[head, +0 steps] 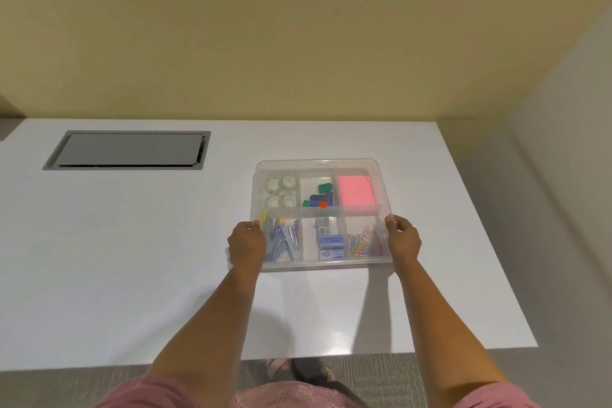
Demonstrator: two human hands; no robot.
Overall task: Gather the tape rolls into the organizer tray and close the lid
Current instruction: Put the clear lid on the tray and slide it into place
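A clear plastic organizer tray (381, 262) sits on the white table, right of centre. Its clear lid (319, 163) lies over it. Several clear tape rolls (281, 190) lie in the tray's far left compartment, seen through the lid. My left hand (246, 243) grips the lid's left edge near the front corner. My right hand (402, 238) grips the lid's right edge opposite. Whether the lid is fully seated, I cannot tell.
Other compartments hold green and blue clips (321, 197), a pink note pad (356, 190), pens (283, 240), staple boxes (329, 240) and coloured paper clips (366, 243). A grey cable hatch (127, 150) is set into the table at far left. Walls stand behind and to the right.
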